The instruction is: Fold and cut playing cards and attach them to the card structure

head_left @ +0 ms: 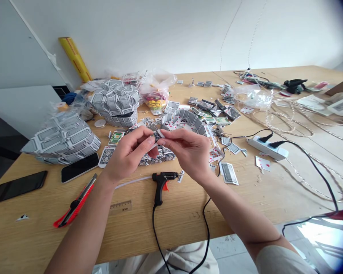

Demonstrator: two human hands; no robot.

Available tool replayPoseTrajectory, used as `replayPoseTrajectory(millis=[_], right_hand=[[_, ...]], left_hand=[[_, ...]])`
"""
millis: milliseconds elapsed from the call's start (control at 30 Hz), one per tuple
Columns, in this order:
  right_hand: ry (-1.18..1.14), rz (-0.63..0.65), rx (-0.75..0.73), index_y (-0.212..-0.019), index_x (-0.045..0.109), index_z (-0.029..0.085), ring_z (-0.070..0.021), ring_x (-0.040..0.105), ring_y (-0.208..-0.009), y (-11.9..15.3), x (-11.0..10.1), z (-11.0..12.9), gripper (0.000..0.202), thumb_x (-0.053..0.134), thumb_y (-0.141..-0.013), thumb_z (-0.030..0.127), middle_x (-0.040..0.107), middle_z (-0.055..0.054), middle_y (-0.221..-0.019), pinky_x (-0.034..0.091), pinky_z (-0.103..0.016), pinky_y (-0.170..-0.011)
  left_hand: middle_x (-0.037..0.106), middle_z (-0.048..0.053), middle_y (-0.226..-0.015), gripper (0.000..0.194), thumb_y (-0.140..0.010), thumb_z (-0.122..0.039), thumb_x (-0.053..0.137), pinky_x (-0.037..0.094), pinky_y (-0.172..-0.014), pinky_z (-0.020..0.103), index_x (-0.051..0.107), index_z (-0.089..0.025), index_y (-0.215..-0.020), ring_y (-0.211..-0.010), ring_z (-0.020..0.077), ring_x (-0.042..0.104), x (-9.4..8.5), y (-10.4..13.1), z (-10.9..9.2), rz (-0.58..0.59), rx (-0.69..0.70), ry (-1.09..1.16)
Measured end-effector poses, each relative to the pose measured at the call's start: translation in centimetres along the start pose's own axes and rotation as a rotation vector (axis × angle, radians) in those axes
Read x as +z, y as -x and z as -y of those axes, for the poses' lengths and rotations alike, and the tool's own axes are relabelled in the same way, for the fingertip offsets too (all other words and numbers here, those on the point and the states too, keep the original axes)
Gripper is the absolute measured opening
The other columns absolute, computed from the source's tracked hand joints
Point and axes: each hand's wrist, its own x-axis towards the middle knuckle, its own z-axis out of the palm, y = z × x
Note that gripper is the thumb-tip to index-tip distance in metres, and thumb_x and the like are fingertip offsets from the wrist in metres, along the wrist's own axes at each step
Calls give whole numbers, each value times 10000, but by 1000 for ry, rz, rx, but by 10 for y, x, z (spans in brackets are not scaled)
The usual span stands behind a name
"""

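Note:
My left hand (134, 152) and my right hand (188, 150) meet over the middle of the table, fingers pinched on a small folded piece of card (160, 134) between them. Fingertips hide part of it. Beneath and behind them is an open tray-like form (198, 122) built of folded playing cards. A black glue gun (161, 184) with an orange trigger lies below my hands, its nozzle pointing right. Beside my left forearm is a red utility knife (76, 203).
Two card-built boxes (114, 101) (64, 139) stand at the left, near two phones (80, 167) (18, 186). Card stacks (214, 108) lie behind. A white power strip (268, 147) and cables spread rightward; the glue gun cord (207, 220) hangs over the front edge.

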Motion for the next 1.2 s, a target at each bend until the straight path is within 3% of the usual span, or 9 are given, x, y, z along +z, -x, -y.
replayPoseTrajectory(millis=[300,400,633,900,1100,1200], right_hand=[[-24,5,-17,-1045,884,301,-213,807,-868,4,4,6,182,947,-876,271,860,-18,-955,697,-397,-834],[-102,-7,-38,-1010,890,313,-202,806,-866,3,5,7,155,940,-883,239,867,-9,-951,689,-376,-810],[-228,-16,56,-879,879,281,-211,800,-847,-1,6,11,144,993,-810,336,858,-26,-916,696,-382,-782],[-244,1,22,-866,877,306,-201,789,-839,-1,6,12,117,981,-824,276,848,-15,-906,692,-377,-771],[-181,12,35,-839,867,295,-208,785,-841,-1,4,11,112,971,-832,337,842,-27,-908,693,-398,-795],[-211,22,24,-853,871,294,-201,793,-834,0,4,11,96,965,-838,278,848,-21,-916,692,-382,-774]], left_hand=[[708,8,-709,270,-1119,-408,626,560,-662,291,688,-213,-942,-671,152,653,2,2,-1,-53,57,18],[701,0,-692,289,-1123,-414,623,544,-650,286,676,-213,-922,-642,143,637,4,3,0,-57,60,34],[673,-9,-665,327,-1137,-423,604,508,-607,277,663,-212,-893,-607,131,614,9,3,2,-59,71,60],[660,-12,-631,340,-1111,-442,651,501,-574,278,674,-215,-859,-562,126,601,11,1,1,-84,71,68],[690,-1,-661,309,-1083,-452,696,521,-580,287,699,-216,-884,-585,142,636,10,2,5,-63,42,159],[708,1,-687,279,-1081,-411,705,534,-586,279,707,-211,-888,-603,138,651,9,2,5,-58,49,183]])
